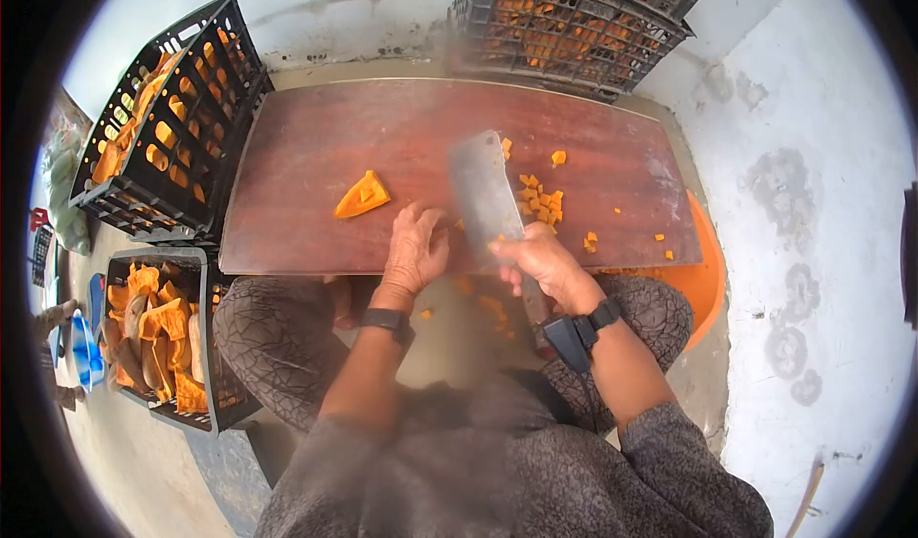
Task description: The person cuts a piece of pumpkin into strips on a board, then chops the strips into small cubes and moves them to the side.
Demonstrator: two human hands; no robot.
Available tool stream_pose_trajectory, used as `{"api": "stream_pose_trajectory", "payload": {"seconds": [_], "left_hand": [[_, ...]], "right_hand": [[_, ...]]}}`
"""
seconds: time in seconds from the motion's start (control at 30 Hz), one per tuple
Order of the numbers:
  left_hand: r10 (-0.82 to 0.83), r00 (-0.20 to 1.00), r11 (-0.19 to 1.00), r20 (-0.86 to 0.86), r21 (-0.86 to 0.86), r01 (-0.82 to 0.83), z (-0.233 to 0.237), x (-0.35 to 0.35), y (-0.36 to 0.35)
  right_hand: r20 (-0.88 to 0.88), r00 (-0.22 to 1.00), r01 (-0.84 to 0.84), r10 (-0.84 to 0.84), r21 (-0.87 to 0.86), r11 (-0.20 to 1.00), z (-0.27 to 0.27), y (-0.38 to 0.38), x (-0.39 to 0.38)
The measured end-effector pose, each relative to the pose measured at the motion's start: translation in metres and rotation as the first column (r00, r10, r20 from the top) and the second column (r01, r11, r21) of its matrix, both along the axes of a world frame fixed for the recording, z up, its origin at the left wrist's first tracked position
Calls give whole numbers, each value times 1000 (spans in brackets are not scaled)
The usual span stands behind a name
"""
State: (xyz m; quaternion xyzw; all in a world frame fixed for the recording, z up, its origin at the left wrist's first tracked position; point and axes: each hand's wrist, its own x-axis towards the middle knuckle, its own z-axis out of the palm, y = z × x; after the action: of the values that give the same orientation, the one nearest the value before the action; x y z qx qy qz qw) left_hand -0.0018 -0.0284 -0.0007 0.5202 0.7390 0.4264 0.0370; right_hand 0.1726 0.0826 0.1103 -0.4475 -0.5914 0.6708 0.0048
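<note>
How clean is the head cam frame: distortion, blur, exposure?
Head view: heavy fisheye, black vignette at the corners, wooden board edges bowed; cleaver and the right hand gripping it motion-smeared, clothing at the bottom smeared too; left hand sharper; light soft and even, no hard shadows, white wall at right bright.

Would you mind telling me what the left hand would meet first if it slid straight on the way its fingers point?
Most likely the cleaver held in the right hand: the left hand points forward, slightly right, along the board. The orange wedge lies left of that line.
</note>
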Motion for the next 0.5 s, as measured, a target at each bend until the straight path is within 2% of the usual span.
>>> {"api": "stream_pose_trajectory", "payload": {"seconds": [0.1,0.2,0.3,0.33,0.5], "left_hand": [[6,996,998,-92,-62,-12,1,-8,-9],[-28,998,996,-60,-86,23,6,-16,-16],[-54,996,992,-66,-120,45,9,-22,-19],[-38,993,996,-109,-83,28,10,-21,-19],[12,995,999,-96,-49,-17,9,-18,-13]], "right_hand": [[10,1000,-26,26,0,1000,3,-2,0],[15,998,-58,57,28,998,-2,-3,-1],[17,997,-74,75,-21,997,-10,-3,-2],[23,997,-72,72,-33,997,-12,-3,-3],[51,998,-23,22,21,1000,-9,-6,-3]]}}
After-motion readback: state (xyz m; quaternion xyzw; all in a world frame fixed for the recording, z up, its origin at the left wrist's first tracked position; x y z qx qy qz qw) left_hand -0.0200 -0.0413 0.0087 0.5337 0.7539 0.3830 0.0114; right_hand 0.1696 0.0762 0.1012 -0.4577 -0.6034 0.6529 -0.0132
